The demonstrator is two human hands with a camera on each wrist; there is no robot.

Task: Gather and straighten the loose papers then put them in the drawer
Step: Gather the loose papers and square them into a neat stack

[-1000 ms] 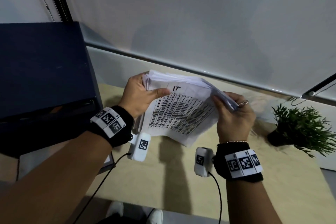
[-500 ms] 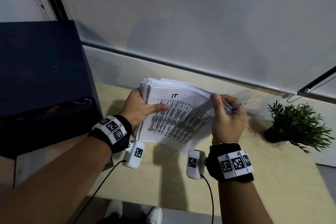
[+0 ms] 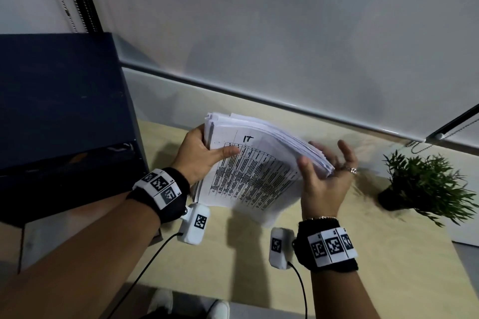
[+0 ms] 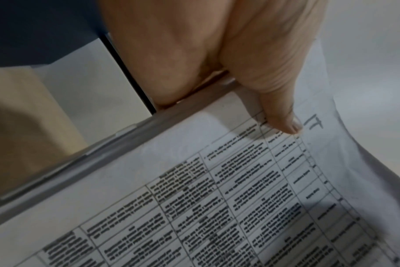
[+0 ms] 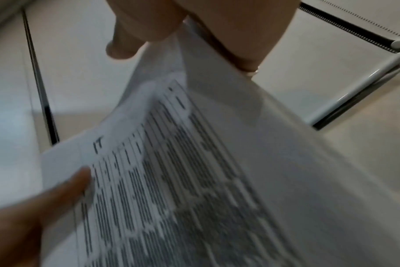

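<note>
papers (image 3: 255, 163) held above desk (image 3: 233, 254) btwn left hand (image 3: 199, 158) & right hand (image 3: 324, 176); cabinet (image 3: 59, 101) at left, plant (image 3: 425, 184) at right.

A light wooden desk (image 3: 388, 267) bears a potted plant (image 3: 425, 186).

Thick bowed stack of printed papers (image 3: 255, 168), tilted above desk

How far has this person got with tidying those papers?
Gathered: the white printed paper stack is off the pale wooden desk. In hand: the left hand grips one edge, while the right hand sits open at the uneven opposite edge. Left: squaring it and placing it in a drawer.
</note>
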